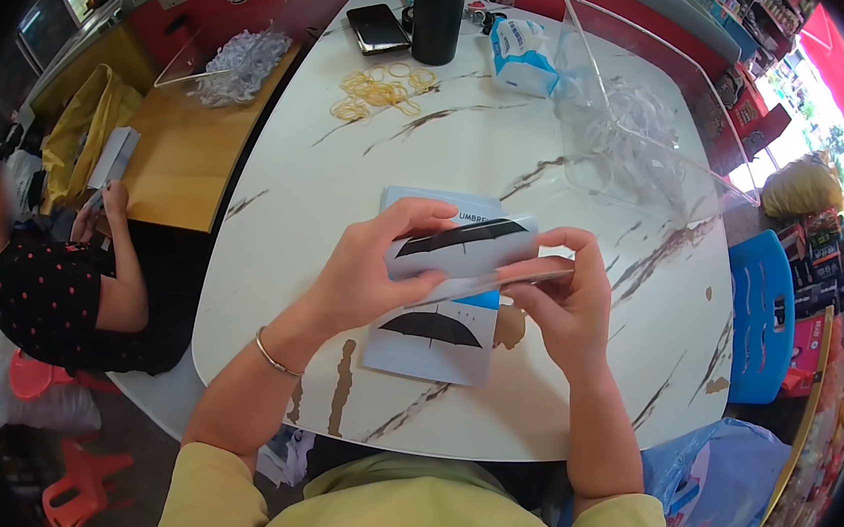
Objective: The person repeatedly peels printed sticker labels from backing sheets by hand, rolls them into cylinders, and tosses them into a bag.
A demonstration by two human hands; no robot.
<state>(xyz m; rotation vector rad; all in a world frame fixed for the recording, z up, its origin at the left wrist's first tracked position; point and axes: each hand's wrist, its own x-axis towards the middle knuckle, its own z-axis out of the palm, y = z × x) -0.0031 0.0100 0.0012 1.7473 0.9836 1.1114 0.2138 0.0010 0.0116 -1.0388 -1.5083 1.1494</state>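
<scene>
Above the middle of the marbled table, my left hand [377,265] grips a bent printed card [469,246] with a black umbrella picture, thumb below and fingers over its top. At the card's right end, my right hand [569,302] pinches the card's edges between thumb and fingers. The card is curled, with a lower layer showing edge-on. Beneath both hands a stack of similar umbrella cards [429,350] lies flat on the table. The stack's middle is partly hidden by my hands and the held card.
On the white table [285,221] are rubber bands [382,91], a phone [378,30], a black bottle [438,14], a blue-white packet [523,57] and a clear bin [644,132] of plastic strips. At left, a person [59,282] handles something small. A blue chair [761,315] stands right.
</scene>
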